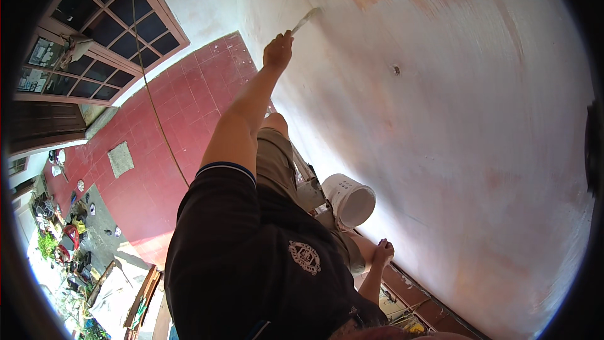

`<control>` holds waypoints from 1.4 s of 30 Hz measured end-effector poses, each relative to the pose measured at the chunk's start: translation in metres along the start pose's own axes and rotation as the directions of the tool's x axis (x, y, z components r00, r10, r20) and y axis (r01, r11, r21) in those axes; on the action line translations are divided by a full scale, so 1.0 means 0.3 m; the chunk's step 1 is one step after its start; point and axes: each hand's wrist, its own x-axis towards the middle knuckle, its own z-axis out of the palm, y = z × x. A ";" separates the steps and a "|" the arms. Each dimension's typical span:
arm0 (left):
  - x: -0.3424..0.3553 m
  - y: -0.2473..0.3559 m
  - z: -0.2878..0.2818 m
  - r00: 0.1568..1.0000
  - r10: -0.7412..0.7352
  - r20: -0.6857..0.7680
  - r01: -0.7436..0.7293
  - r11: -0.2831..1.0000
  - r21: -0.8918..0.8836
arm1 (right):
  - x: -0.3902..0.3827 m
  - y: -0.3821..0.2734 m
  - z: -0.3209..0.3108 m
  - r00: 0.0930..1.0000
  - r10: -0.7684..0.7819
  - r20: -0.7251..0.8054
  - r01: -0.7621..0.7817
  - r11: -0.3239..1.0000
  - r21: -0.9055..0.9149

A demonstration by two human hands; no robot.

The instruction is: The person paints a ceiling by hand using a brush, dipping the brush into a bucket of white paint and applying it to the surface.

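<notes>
My left arm reaches up and away, and my left hand (pixel 277 51) is closed around the handle of a paintbrush (pixel 306 20). The brush's pale end meets the whitish, patchily coated wall (pixel 453 138). Low on the right, my right hand (pixel 383 253) is held with curled fingers near my bare leg, close to the wall; whatever lies in it, if anything, is too small to make out. Between my hands a white plastic bucket (pixel 350 200) is tilted beside my legs, its round opening toward me. Its contents do not show clearly.
Far below lies a red tiled floor (pixel 170 101) with a small grey mat (pixel 121 159). A rope (pixel 151 94) hangs down at the left, in front of pink-framed windows (pixel 107 19). A small hole (pixel 396 70) marks the wall. Cluttered objects and footwear lie at the lower left.
</notes>
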 end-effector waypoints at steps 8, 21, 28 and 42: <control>-0.521 0.498 0.084 0.958 -0.025 0.284 0.100 0.962 -0.254 | -0.002 0.012 -0.001 1.000 0.023 -0.006 -0.023 1.000 0.000; -0.448 0.198 -0.089 0.697 0.625 0.352 -0.402 0.747 -0.529 | -0.020 -0.003 -0.013 0.999 0.024 -0.024 -0.024 1.000 0.020; -0.074 -0.047 -0.023 0.874 0.343 0.345 -0.248 0.924 -0.289 | -0.001 0.025 0.007 1.000 -0.018 -0.015 0.019 0.999 0.026; -0.353 0.313 0.123 0.981 -0.020 0.192 0.069 0.965 -0.252 | 0.007 0.016 0.000 1.000 -0.020 -0.002 0.020 0.999 0.034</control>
